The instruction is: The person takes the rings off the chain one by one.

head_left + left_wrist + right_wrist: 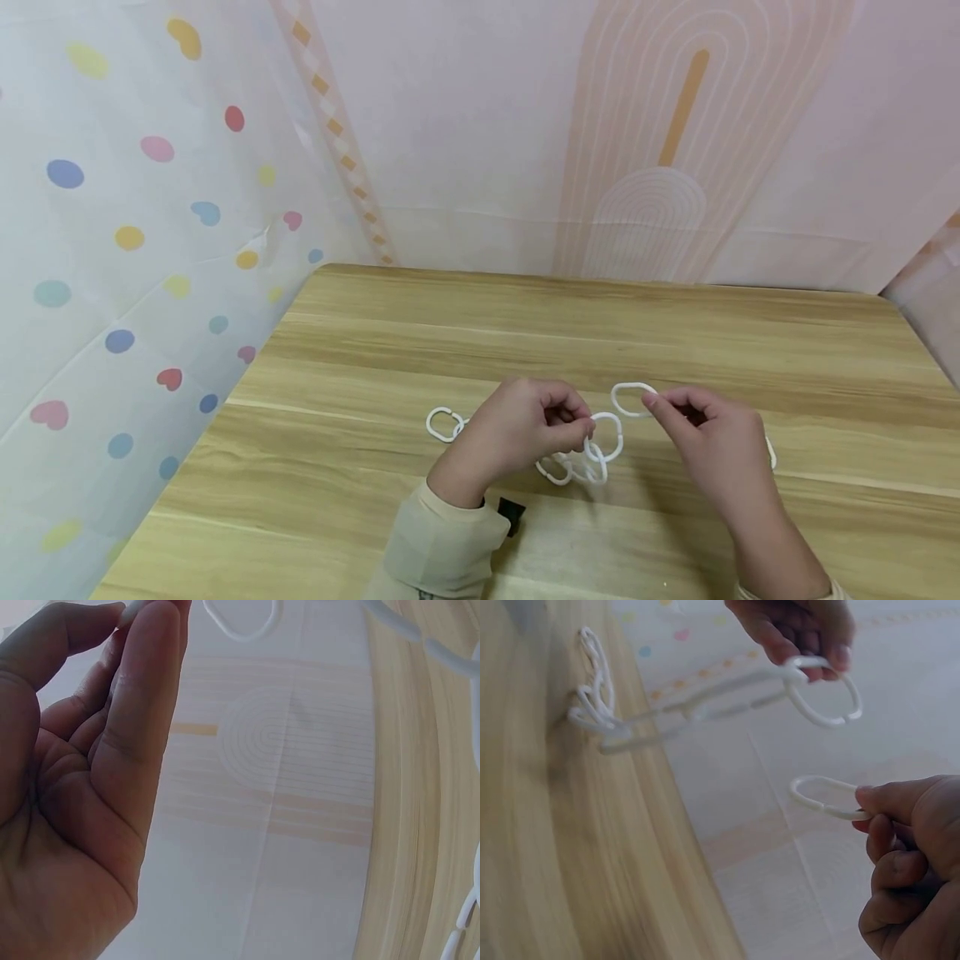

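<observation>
Fingers (566, 398) of the left hand (510, 429) pinch the end link (621, 435) of a white chain (603, 472) at their tips, while the right hand (716, 450) clamps a separate oval link (633, 384) between thumb and forefinger, near the end link but apart from it. Both holds look shallow, so a slight loosening could drop either link; the weight of the hanging chain might also tug or turn the end link in its narrow pinch. The right wrist view shows the chain running from the left hand down to a heap (592, 720) of links on the bench (600, 333), part of which the left hand covers in the head view. Only the head view shows a sliver of white (772, 454) past the right hand. The left wrist view gives the left palm but crops its fingertips. Farthest off hangs a patterned cloth (465, 125).
</observation>
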